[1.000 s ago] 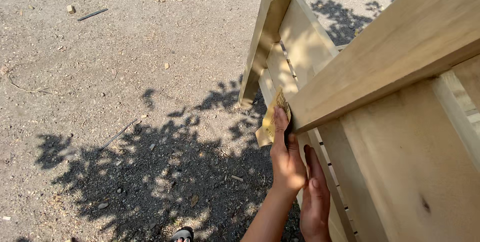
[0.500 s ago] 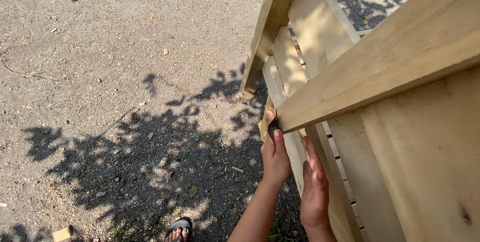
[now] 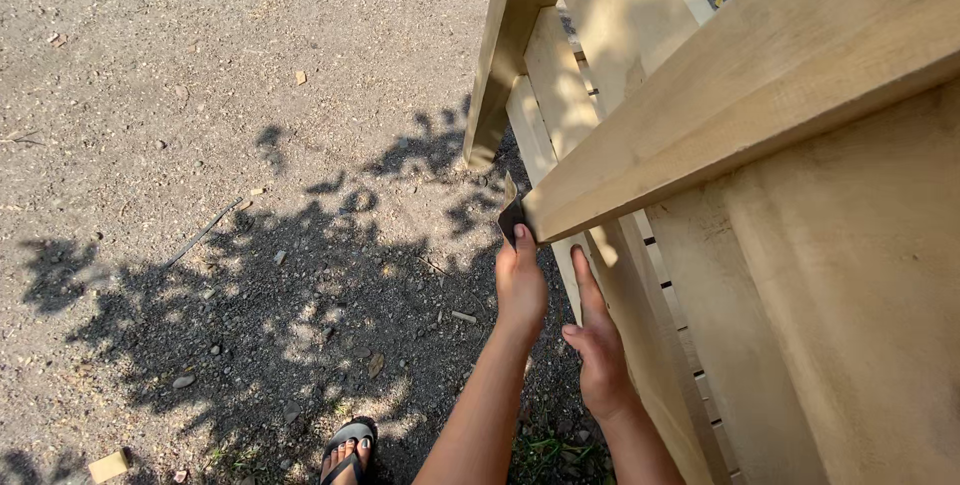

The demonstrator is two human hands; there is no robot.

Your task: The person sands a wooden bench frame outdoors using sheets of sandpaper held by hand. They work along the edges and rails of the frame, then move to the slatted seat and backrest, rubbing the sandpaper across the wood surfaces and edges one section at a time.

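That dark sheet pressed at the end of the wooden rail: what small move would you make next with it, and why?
Probably a short rub across the rail's end. The left hand presses the dark sheet flat against the end of the rail, while the right hand braces open against a slat, so the frame looks steadied for a stroke.

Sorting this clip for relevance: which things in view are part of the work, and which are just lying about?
In use: left hand pressing a sandpaper piece to the wooden frame; right hand flat on it.
Lying about: wood offcut, dark stick, stones on gravel ground.
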